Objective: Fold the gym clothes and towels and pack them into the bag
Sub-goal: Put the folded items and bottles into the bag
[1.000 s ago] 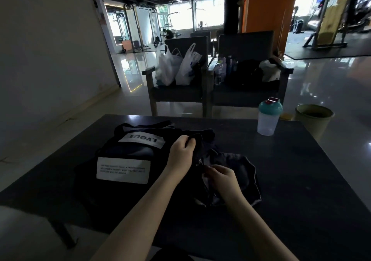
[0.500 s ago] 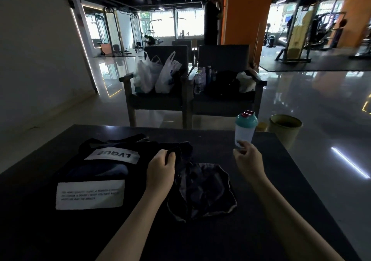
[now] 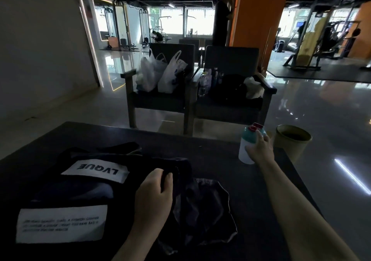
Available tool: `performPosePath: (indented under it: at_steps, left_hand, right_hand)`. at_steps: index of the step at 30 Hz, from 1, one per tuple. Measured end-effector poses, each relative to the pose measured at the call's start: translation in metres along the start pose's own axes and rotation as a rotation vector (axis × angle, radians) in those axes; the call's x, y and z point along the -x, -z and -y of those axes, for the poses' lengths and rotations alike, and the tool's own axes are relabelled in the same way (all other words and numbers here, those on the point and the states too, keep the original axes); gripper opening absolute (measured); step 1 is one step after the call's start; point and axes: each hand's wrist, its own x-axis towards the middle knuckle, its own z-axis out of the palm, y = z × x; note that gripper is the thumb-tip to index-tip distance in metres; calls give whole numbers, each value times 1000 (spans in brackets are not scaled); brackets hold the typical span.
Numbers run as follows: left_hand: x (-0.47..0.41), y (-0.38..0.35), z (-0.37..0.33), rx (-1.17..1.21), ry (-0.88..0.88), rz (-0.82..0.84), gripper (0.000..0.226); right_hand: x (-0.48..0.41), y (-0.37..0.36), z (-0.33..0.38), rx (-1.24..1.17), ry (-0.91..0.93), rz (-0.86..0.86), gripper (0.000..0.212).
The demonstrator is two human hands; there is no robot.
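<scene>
A black bag with two white labels lies on the dark table at the left. My left hand grips the bag's dark fabric edge at its right side. A dark crumpled garment lies on the table just right of that hand. Far right on the table stands a white shaker bottle with a teal lid. My right hand is stretched out to it, fingers wrapped around its upper part.
Two dark armchairs stand beyond the table: the left one holds white plastic bags, the right one holds bottles and dark items. A round bin sits on the floor past the table's right corner. Gym machines fill the background.
My right hand left the dark garment and reached forward and right to the shaker bottle, now holding it. The left hand stays on the bag's edge. The view tilted up.
</scene>
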Motion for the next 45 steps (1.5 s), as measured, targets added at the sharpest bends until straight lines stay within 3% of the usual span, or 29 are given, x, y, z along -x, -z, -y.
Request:
performPosePath:
  at_steps: [6,13,21,30,40,45]
  left_hand:
    - [-1,-5,0,-21,3,-28,34]
    - [-2,-7,-1,-62,-20,-36,33]
    - [-3,-10,-3,-77,-32,-56,36]
    - [-4,-10,-3,-91,-27,-48,34]
    - [0,-7,-5,-82,36,-16,34]
    - [0,-6,-4,-67,66,1,35]
  right_hand:
    - [-29,-16,2,49,-21,50,77]
    - [-51,-26,-9,4,-41,-61,79]
    - [-58,-24,-2,70,156,-326,34]
    - [-40,-24,8,245,381,-272,16]
    - [29,-20,16,294,543,-47,29]
    - [58,-35,28,41,424,-20,75]
